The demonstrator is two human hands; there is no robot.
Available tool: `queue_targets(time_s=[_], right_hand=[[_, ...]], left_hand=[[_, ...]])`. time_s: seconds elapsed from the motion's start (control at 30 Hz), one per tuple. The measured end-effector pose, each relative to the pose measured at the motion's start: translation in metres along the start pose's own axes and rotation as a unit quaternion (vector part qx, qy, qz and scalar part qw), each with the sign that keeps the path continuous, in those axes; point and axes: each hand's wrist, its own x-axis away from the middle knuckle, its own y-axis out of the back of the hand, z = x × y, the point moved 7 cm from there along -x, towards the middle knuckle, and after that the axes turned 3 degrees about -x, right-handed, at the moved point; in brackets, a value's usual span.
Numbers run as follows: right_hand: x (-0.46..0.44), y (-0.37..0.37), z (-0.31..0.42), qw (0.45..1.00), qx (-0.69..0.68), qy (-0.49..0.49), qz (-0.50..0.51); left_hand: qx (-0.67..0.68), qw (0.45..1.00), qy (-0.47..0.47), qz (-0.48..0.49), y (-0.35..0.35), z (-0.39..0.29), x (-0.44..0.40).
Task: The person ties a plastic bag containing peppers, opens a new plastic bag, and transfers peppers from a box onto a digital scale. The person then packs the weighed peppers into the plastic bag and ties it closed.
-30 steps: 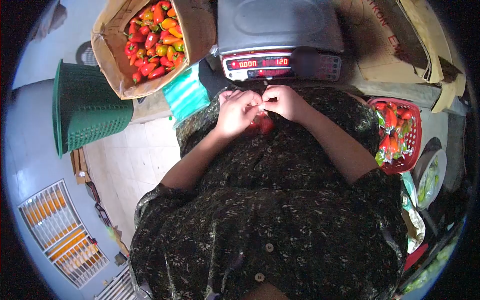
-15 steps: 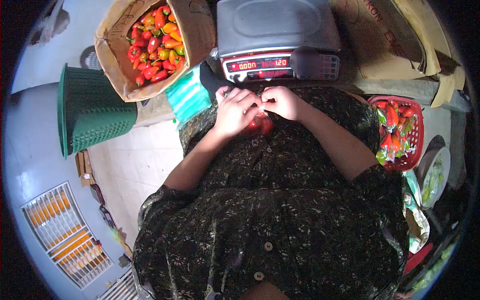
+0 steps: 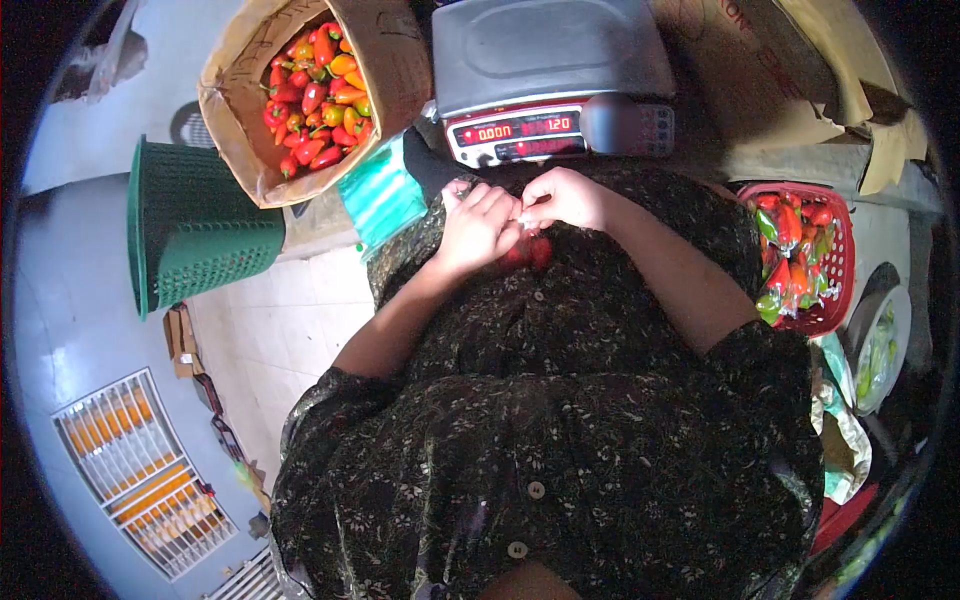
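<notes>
A small clear plastic bag of red peppers (image 3: 530, 252) hangs just below my fingers, against the dark patterned clothing on my lap. My left hand (image 3: 478, 228) is closed on the gathered top of the bag, its back toward the camera. Thumb and fingertips of my right hand (image 3: 566, 202) pinch the same neck of the bag, touching the left fingertips. Fingers cover the bag's upper part, so I cannot make out how the neck is twisted or tied. Right beyond the hands stands a digital scale (image 3: 555, 55), its red digits lit.
An open cardboard box (image 3: 235, 110) of red and orange peppers stands at the upper left, beside a green plastic basket (image 3: 205, 225). On the right, a red basket (image 3: 838, 270) holds bagged peppers, near a plate (image 3: 900, 330) of green vegetables. Cardboard (image 3: 765, 60) lies at the upper right.
The view has shifted slightly, so the box and baskets sit a little further right. Both hands stay pinched on the bag's neck, and the bag hangs partly behind my left hand.
</notes>
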Motion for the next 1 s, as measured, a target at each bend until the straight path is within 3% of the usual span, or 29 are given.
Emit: queue_targets(time_s=[0.17, 0.37, 0.47, 0.77, 1.0], right_hand=[[0.002, -0.004, -0.001, 0.999, -0.027, -0.017, 0.035], [0.001, -0.003, 0.005, 0.995, 0.100, -0.011, 0.013], [0.000, -0.002, 0.011, 0.978, 0.176, 0.108, -0.016], [0.006, -0.012, 0.014, 0.973, 0.204, 0.097, 0.053], [0.010, -0.023, 0.018, 0.956, 0.246, 0.158, 0.040]], left_hand=[[-0.028, 0.998, -0.035, -0.035, 0.001, -0.006, 0.007], [-0.020, 0.998, -0.033, -0.048, 0.004, -0.006, 0.009], [-0.018, 0.998, -0.042, -0.048, 0.001, -0.005, 0.013], [-0.027, 0.993, -0.075, -0.090, 0.007, -0.013, 0.018], [-0.015, 0.994, -0.057, -0.092, 0.007, -0.010, 0.020]])
